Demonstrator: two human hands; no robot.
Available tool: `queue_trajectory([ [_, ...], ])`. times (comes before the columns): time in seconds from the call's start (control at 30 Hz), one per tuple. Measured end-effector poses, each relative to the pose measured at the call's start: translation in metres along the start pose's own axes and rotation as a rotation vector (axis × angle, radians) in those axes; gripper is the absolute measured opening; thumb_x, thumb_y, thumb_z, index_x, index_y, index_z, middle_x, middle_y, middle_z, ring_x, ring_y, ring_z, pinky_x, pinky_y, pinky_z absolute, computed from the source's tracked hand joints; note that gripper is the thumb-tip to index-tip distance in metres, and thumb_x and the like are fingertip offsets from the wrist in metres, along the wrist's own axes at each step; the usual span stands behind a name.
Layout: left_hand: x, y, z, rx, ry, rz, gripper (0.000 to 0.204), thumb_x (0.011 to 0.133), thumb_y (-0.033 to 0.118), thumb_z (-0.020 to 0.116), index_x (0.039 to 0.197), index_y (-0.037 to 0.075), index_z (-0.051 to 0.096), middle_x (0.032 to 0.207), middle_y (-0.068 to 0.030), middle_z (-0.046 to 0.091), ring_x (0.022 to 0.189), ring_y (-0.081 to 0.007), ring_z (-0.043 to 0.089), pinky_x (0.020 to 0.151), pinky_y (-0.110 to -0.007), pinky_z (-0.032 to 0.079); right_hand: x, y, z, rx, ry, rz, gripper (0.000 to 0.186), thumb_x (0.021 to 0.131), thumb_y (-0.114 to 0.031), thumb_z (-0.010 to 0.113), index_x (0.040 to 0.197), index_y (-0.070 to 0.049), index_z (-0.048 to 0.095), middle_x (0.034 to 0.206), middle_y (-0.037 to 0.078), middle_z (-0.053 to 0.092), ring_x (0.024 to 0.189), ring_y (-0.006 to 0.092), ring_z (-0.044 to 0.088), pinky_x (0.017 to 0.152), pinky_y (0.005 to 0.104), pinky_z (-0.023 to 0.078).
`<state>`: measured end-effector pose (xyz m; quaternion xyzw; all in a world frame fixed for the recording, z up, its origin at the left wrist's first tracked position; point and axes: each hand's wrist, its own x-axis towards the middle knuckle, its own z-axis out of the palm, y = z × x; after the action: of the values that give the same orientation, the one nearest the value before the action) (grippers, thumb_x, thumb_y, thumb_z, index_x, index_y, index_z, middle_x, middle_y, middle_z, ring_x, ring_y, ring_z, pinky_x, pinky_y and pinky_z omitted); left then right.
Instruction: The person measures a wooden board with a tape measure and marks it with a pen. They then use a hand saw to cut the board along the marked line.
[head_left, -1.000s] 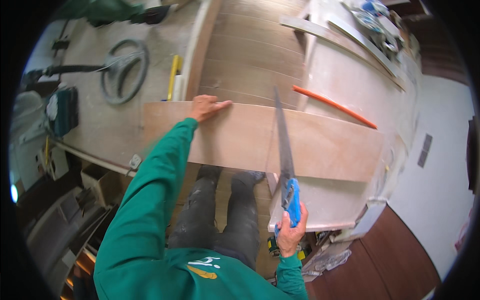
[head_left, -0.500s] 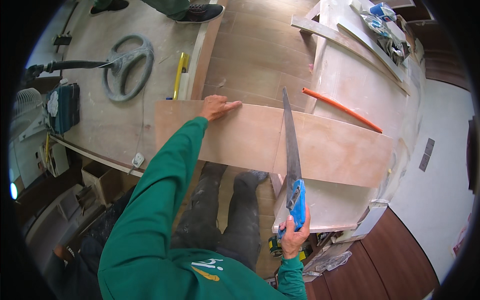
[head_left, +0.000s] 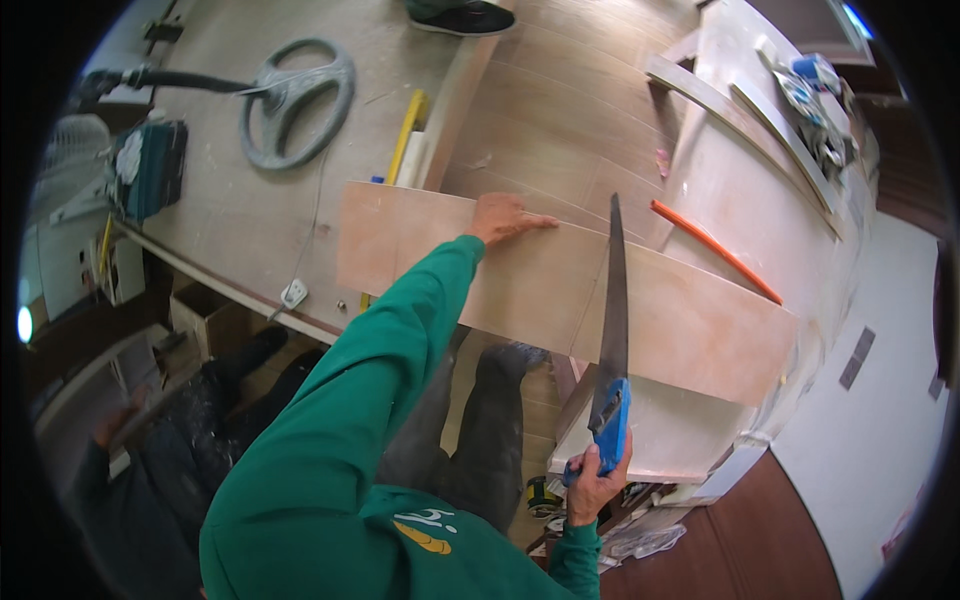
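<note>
A long pale plywood board (head_left: 715, 335) spans from the left work surface to a white bench. My left hand (head_left: 500, 220) holds the board at its far edge, index finger stretched along it and the other fingers bent. My right hand (head_left: 598, 480) is closed round the blue handle of a handsaw (head_left: 615, 300). Its long blade lies over the board just right of a thin line across it, pointing away from me; whether it touches the wood I cannot tell. An orange tube (head_left: 715, 250) lies behind the board's right part.
A steering-wheel-like grey tool (head_left: 335, 105), yellow level (head_left: 408, 130) and teal case (head_left: 150, 175) are on the left surface (head_left: 230, 230). A shoe (head_left: 465, 18) stands at the top; a co-worker (head_left: 170, 490) is at lower left. Wood strips (head_left: 720, 110) rest on the right bench.
The view has shifted, so the scene sits further right. The saw's blade has swung from slanting left to nearly straight away from me. The co-worker at lower left has come into view.
</note>
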<state>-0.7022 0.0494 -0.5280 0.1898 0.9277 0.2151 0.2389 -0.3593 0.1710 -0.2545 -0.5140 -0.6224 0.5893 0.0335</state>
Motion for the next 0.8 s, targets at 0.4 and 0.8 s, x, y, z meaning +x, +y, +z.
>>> queue_trajectory([
  [0.4, -0.112, -0.010, 0.036, -0.007, 0.236, -0.179, 0.082, 0.072, 0.085, 0.061, 0.055, 0.005, 0.065, 0.057, -0.0143, 0.064, 0.054, -0.0305, 0.064, 0.053, -0.041, 0.050, -0.015, 0.026, -0.045, -0.123, -0.119, -0.058, 0.055, 0.096, 0.000, 0.056, 0.149, -0.002, 0.041, 0.090, 0.007, 0.060, 0.061, 0.0116, 0.051, 0.059, 0.0269, 0.047],
  [0.8, -0.128, -0.001, 0.048, -0.090, 0.193, -0.308, 0.083, 0.072, 0.086, 0.060, 0.056, 0.004, 0.065, 0.058, -0.0154, 0.064, 0.059, -0.0322, 0.066, 0.055, -0.042, 0.051, -0.005, 0.051, -0.065, -0.085, -0.175, -0.090, 0.053, 0.096, 0.002, 0.054, 0.147, 0.000, 0.042, 0.089, 0.007, 0.061, 0.063, 0.0111, 0.051, 0.058, 0.0263, 0.046],
])
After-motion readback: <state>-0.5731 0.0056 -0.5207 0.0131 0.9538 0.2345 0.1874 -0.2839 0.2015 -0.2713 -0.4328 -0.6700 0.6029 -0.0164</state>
